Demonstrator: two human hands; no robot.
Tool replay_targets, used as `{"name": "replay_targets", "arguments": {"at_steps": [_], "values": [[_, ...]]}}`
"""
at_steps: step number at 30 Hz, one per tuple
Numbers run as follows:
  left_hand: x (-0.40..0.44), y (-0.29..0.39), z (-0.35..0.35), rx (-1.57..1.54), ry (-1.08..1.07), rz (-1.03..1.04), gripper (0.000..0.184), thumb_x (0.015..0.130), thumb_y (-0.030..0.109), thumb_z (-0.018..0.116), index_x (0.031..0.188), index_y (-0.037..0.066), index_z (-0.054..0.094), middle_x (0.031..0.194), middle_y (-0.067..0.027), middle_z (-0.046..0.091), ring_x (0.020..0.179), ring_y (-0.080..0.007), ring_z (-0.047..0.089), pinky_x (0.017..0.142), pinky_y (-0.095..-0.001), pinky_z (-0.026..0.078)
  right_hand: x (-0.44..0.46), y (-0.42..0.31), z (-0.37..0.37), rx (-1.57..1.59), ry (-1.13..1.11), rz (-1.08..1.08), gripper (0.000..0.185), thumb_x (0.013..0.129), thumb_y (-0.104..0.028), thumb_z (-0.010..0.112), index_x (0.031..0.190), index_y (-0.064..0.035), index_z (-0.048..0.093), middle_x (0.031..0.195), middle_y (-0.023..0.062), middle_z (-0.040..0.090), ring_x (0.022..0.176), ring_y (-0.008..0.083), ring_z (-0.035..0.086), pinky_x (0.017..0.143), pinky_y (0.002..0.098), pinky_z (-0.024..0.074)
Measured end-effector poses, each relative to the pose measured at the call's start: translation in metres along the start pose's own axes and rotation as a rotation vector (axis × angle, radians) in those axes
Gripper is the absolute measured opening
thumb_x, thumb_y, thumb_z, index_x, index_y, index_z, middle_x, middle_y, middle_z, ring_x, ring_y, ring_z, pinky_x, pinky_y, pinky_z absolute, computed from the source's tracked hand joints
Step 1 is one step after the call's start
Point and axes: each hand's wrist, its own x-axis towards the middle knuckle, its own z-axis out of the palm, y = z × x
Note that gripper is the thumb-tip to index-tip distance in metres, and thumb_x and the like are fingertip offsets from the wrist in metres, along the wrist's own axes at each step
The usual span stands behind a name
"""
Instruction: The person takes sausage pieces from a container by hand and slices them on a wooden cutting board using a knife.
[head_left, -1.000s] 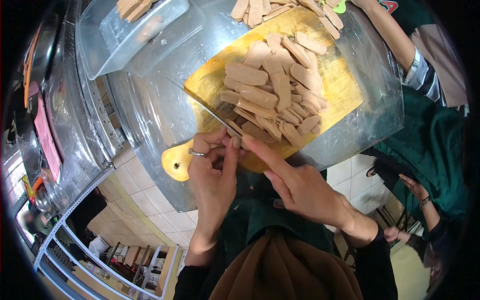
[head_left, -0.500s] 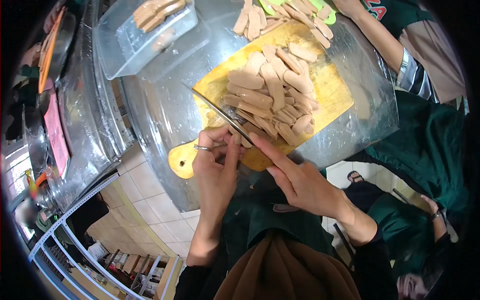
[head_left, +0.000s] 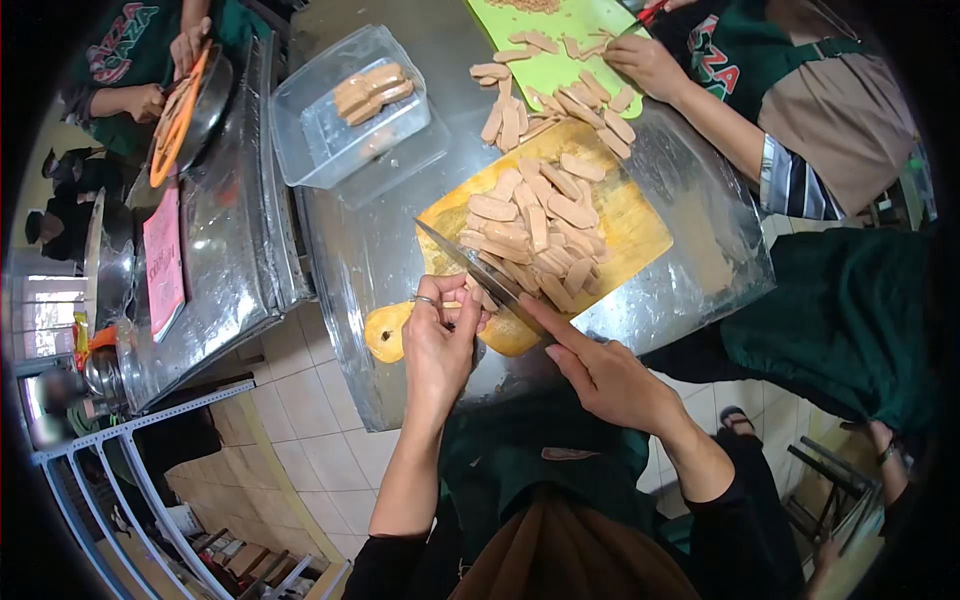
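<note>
Left fingers (head_left: pixel 464 322): in the head view, yours pinched a brown piece (head_left: pixel 478 292) above the wooden board (head_left: pixel 640 230), near its handle end.
Right fingers (head_left: pixel 549 318): you had them closed on the knife (head_left: pixel 450 248), the index stretched along it.
Brown slices (head_left: pixel 537 212): they lay heaped on the board, just beyond the blade.
Blade angle: you had tipped it, showing more flat side than a moment earlier; the piece stayed pinched, so slicing seemed unfinished.

Your view shifted: more of green board (head_left: pixel 575 20) now showing, clear tub (head_left: pixel 295 140) whole, co-worker (head_left: pixel 115 60) at far left plainer. Red-handled tool (head_left: pixel 651 14) come into sight. Your knife (head_left: pixel 450 248) shows broader blade face.
</note>
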Motion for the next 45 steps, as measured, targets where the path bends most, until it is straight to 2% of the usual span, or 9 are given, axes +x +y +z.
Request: {"name": "replay_targets", "arguments": {"at_steps": [5,15,18,21,27,30,34,38,45], "values": [[-0.001,0.003,0.000,0.049,0.010,0.038,0.020,0.096,0.011,0.063,0.108,-0.003,0.056,0.083,-0.0077,0.065,0.072,-0.0142,0.070,0.064,-0.0252,0.053,-0.001,-0.018,-0.006,-0.056,-0.147,0.143,0.057,0.101,-0.017,0.043,0.154,-0.0233,0.023,0.074,0.0249,0.065,0.069,0.0461,0.064,0.066,0.0560,0.0506],[-0.001,-0.009,-0.003,0.052,0.015,0.100,0.019,0.097,0.011,0.061,0.107,-0.004,0.055,0.085,-0.0098,0.066,0.075,-0.0163,0.071,0.065,-0.0267,0.055,0.000,-0.022,-0.006,-0.425,-0.190,0.127,0.064,0.099,-0.017,0.050,0.154,-0.0282,0.021,0.071,0.0213,0.065,0.065,0.0420,0.065,0.059,0.0541,0.0505],[0.000,-0.010,-0.001,0.046,0.020,0.090,0.019,0.097,0.011,0.062,0.107,-0.004,0.056,0.086,-0.0106,0.067,0.075,-0.0167,0.071,0.065,-0.0271,0.055,-0.001,-0.032,-0.014,-0.460,-0.231,0.191,0.060,0.100,-0.010,0.042,0.154,-0.0260,0.022,0.074,0.0205,0.067,0.068,0.0435,0.067,0.067,0.0515,0.0539],[-0.001,-0.004,0.000,0.044,0.026,0.107,0.019,0.096,0.011,0.062,0.107,-0.004,0.056,0.085,-0.0109,0.068,0.074,-0.0160,0.071,0.064,-0.0270,0.055,0.004,-0.011,-0.008,-0.220,-0.085,0.064,0.059,0.101,-0.009,0.039,0.156,-0.0243,0.022,0.079,0.0212,0.069,0.066,0.0391,0.069,0.066,0.0494,0.0547],[0.007,0.003,-0.001,0.119,-0.030,0.079,0.020,0.096,0.009,0.062,0.109,-0.004,0.056,0.087,-0.0063,0.063,0.074,-0.0104,0.066,0.064,-0.0221,0.054,-0.004,-0.024,-0.033,0.500,-0.206,0.305,0.054,0.105,-0.018,0.036,0.157,-0.0225,0.021,0.061,0.0019,0.050,0.046,0.0085,0.048,0.043,0.0262,0.0440],[0.020,-0.003,0.000,0.171,-0.014,0.150,0.021,0.096,0.010,0.063,0.110,-0.004,0.056,0.086,-0.0052,0.062,0.072,-0.0098,0.065,0.064,-0.0220,0.053,-0.015,-0.029,-0.035,0.534,-0.153,0.294,0.054,0.106,-0.017,0.036,0.157,-0.0236,0.021,0.060,-0.0019,0.038,0.045,0.0060,0.038,0.042,0.0205,0.0386],[0.029,0.008,-0.006,0.221,0.025,0.164,0.022,0.096,0.013,0.063,0.109,-0.004,0.059,0.087,-0.0072,0.065,0.074,-0.0104,0.065,0.064,-0.0232,0.053,-0.024,-0.023,-0.034,0.501,-0.116,0.262,0.056,0.105,-0.012,0.035,0.158,-0.0226,0.019,0.060,-0.0013,0.040,0.045,0.0065,0.039,0.041,0.0228,0.0388],[0.040,0.031,-0.027,0.363,0.128,0.272,0.020,0.094,0.017,0.062,0.103,0.000,0.063,0.086,-0.0180,0.070,0.073,-0.0282,0.071,0.066,-0.0379,0.053,-0.034,-0.025,-0.038,0.521,-0.070,0.264,0.056,0.105,-0.011,0.035,0.158,-0.0197,0.018,0.061,-0.0007,0.041,0.044,0.0067,0.038,0.041,0.0229,0.0381],[0.149,0.063,-0.090,0.614,0.318,0.557,0.015,0.093,0.017,0.063,0.102,0.006,0.067,0.089,-0.0147,0.072,0.085,-0.0293,0.071,0.075,-0.0410,0.053,-0.047,-0.024,-0.043,0.559,0.014,0.305,0.057,0.105,-0.012,0.037,0.158,-0.0197,0.017,0.056,-0.0022,0.041,0.043,0.0070,0.039,0.040,0.0229,0.0375]]}}
